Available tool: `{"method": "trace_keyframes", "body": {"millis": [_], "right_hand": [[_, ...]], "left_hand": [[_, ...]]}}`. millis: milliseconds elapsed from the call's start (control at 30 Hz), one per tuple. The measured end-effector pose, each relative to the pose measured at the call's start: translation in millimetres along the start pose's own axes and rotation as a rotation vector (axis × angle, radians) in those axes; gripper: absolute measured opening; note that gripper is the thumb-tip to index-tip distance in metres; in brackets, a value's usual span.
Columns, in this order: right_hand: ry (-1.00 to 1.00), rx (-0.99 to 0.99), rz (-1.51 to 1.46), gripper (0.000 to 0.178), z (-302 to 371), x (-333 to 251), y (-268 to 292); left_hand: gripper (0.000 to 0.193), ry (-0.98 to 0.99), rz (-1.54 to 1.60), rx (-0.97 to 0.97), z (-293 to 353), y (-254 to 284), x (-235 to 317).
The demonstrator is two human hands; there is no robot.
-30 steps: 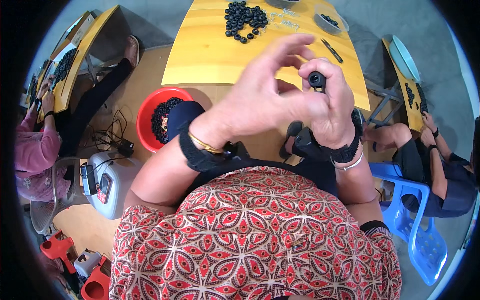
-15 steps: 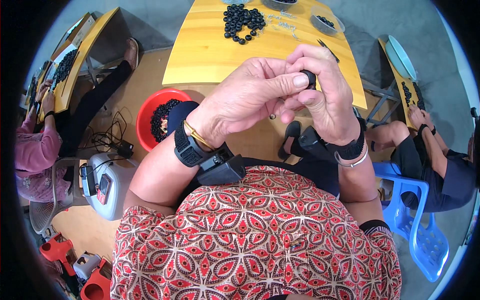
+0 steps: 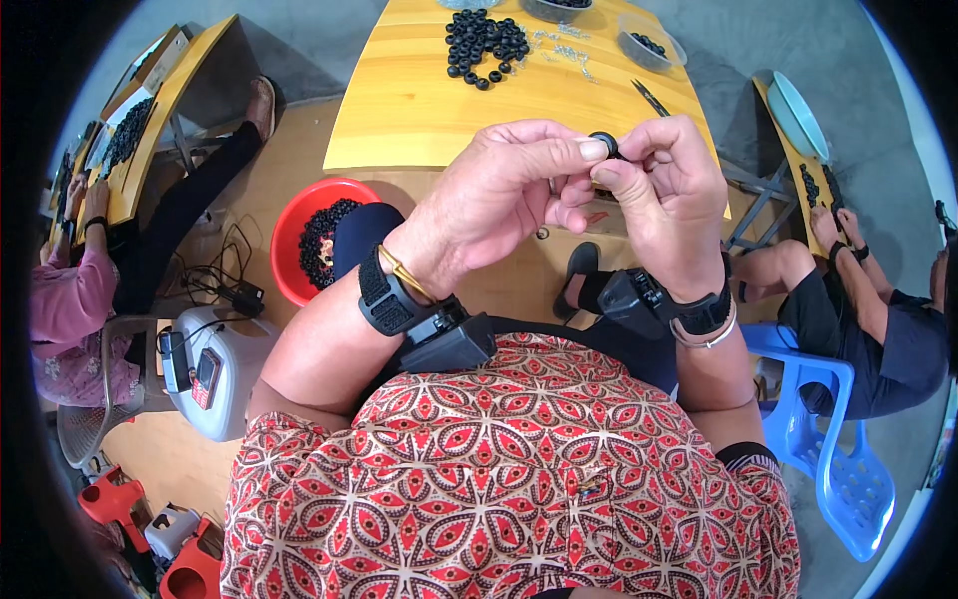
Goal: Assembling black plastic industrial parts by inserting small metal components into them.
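A small round black wheel-like part [image 3: 605, 142] is held up in front of me, above the near edge of the table. My left hand [image 3: 489, 200] pinches it between thumb and fingers. My right hand [image 3: 674, 210] meets it from the other side, its thumb and index finger closed at the part's edge. Whether anything smaller sits between the fingers is hidden. Beyond my hands, a heap of similar black parts [image 3: 477, 45] lies on the yellow table [image 3: 399, 120], with small clear pieces [image 3: 569, 50] scattered beside it.
Black tweezers [image 3: 651, 98] and tubs with black parts, such as a clear tub [image 3: 649, 45], are on the table. A red basin [image 3: 289, 240] of black parts stands by my left knee. Co-workers sit left and right; a blue chair [image 3: 838, 429] is at right.
Both hands have come slightly lower, and my right hand's fingers have shifted off the top of the black part, showing more of it. The tweezers on the table are now more exposed.
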State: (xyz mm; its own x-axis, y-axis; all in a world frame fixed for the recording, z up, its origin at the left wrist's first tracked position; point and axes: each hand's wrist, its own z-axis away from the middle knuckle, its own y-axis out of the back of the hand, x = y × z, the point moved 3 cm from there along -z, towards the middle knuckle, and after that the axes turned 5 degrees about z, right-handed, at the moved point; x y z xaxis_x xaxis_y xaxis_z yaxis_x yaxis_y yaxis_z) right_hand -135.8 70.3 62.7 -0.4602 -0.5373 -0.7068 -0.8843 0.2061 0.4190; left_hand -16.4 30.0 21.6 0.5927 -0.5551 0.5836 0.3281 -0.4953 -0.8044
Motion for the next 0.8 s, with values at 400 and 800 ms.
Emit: {"method": "trace_keyframes", "body": {"millis": [400,800], "right_hand": [[0.553,-0.212,0.386,0.027,-6,-14,6],[0.558,-0.116,0.329,0.021,-6,-1,-2]], "left_hand": [[0.013,0.054,0.002,-0.020,4,0,1],[0.019,0.055,0.164,-0.106,1,3,-7]]}}
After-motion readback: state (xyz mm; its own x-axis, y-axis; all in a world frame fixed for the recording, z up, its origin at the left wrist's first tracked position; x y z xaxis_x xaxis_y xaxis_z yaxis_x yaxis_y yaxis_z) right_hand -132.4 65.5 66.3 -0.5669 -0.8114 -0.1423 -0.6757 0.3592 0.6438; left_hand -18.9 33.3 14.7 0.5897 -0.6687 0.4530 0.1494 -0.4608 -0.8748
